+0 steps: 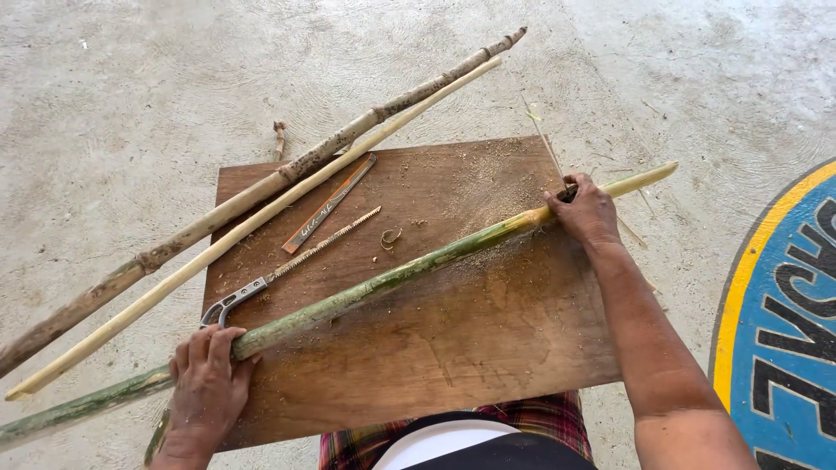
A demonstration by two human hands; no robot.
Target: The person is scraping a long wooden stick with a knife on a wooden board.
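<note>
A long green bamboo pole [374,285] lies slanted across a brown wooden board [488,339], its far end peeled pale. My left hand [205,383] grips the pole near the board's left edge. My right hand [585,209] is closed over the pole near the board's far right corner, holding a small dark tool against it; the tool is mostly hidden. Sawdust and shavings lie around that spot.
Two more poles, one mottled brown [261,191] and one pale peeled [244,231], lie across the board's far left corner. A thin saw [287,265] and a flat orange-edged blade sheath [329,204] rest on the board. Concrete floor all round, a blue and yellow painted mark [784,331] at right.
</note>
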